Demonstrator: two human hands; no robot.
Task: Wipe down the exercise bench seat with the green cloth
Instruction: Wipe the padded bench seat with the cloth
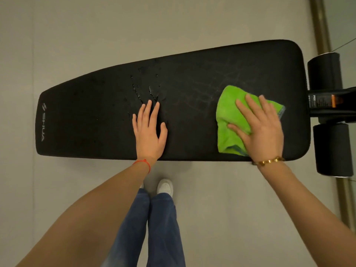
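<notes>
A long black padded bench seat [92, 116] lies across the view, narrower at the left end with a white logo. Water droplets [144, 89] glisten near its middle. The green cloth [229, 114] lies crumpled on the seat's right part. My right hand [260, 130] presses flat on top of the cloth, fingers spread, thumb on the cloth's left side. My left hand [149, 132] rests flat on the bare seat near the middle, just below the droplets, fingers apart and holding nothing.
Two black foam rollers [325, 74] [333, 149] and a black frame bar [331, 103] stick out past the bench's right end. My legs and white shoes [164, 186] stand on the grey floor by the near edge. A brass floor strip [321, 26] runs along the right.
</notes>
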